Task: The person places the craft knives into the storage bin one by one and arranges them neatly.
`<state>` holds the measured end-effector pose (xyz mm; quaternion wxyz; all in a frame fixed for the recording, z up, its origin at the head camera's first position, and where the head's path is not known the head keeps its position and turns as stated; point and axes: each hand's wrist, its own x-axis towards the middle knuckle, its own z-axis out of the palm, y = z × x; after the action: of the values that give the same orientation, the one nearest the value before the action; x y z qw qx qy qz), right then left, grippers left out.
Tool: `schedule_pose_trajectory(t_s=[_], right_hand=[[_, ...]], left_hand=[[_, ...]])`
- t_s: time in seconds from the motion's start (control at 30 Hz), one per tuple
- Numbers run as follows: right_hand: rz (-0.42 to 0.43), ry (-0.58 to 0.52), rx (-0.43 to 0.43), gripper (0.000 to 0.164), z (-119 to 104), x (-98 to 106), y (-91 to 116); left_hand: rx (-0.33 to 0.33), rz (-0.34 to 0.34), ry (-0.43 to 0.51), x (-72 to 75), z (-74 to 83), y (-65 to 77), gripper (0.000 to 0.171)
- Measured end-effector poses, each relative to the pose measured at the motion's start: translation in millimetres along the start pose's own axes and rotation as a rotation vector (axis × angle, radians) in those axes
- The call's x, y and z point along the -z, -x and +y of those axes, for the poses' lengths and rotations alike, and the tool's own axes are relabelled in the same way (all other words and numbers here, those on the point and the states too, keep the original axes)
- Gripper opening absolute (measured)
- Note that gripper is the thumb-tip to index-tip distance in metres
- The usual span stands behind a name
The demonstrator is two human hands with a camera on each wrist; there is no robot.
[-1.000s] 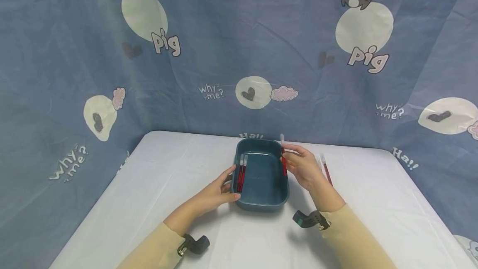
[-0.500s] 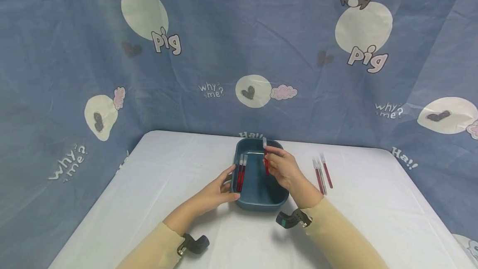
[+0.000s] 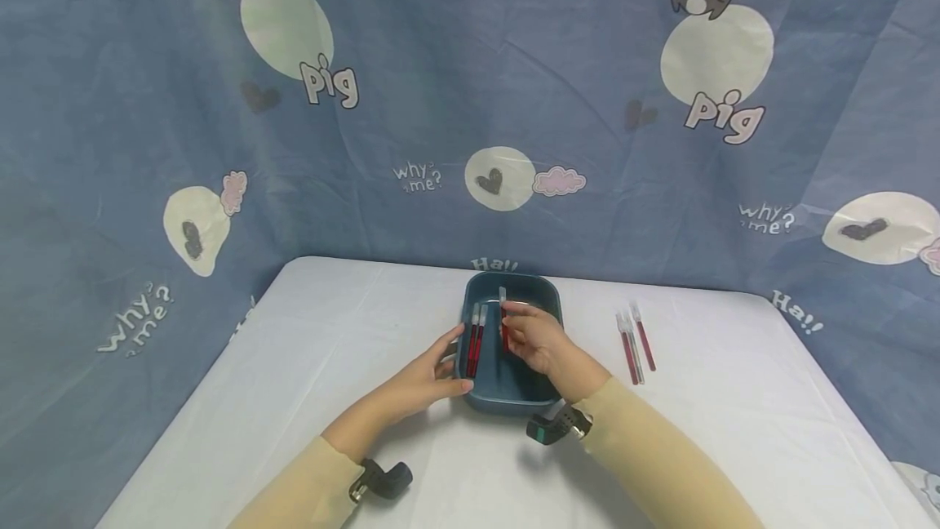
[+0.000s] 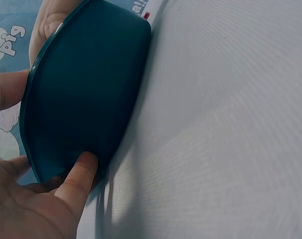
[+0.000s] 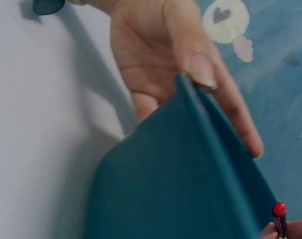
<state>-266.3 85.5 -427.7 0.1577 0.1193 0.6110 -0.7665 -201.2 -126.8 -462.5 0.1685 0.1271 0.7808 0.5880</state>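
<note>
My left hand (image 3: 423,386) holds the left side of a dark teal plastic box (image 3: 512,408), thumb at its near corner and fingers along the side wall. Over the middle of the box, my right hand (image 3: 541,343) pinches a red pen (image 3: 503,295) with a clear cap, cap end pointing away. The pen's red end (image 5: 279,209) shows in the right wrist view. Two more red pens, a left one (image 3: 473,341) and a right one (image 3: 480,341), lie side by side inside along the left wall. In the left wrist view, the box's outer wall (image 4: 86,84) hides its inside.
Right of the box, three pens lie on the white table (image 3: 734,415): a red pen (image 3: 629,357), a clear-looking pen (image 3: 636,355) and another red pen (image 3: 645,345). A blue patterned cloth (image 3: 411,104) hangs behind the table.
My right hand has moved left with the red pen, from the box's right rim to over its middle, and lower. My left hand has stayed on the box.
</note>
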Motion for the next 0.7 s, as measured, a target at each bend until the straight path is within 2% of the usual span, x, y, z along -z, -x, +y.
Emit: schedule_pose_trajectory(t_s=[0.17,0.43,0.7], right_hand=[[0.044,0.086,-0.014,0.042,8.2,-5.1,-3.1],[0.062,0.214,-0.004,0.044,15.9,-6.6,-5.1],[0.067,0.315,0.052,0.036,19.5,-8.0,-7.5]], left_hand=[[0.008,0.0,0.004,-0.2,0.1,-0.1,0.093],[0.008,-0.011,0.011,1.0,0.6,2.5,0.093],[0.008,-0.014,0.017,1.0,-0.5,0.7,0.093]])
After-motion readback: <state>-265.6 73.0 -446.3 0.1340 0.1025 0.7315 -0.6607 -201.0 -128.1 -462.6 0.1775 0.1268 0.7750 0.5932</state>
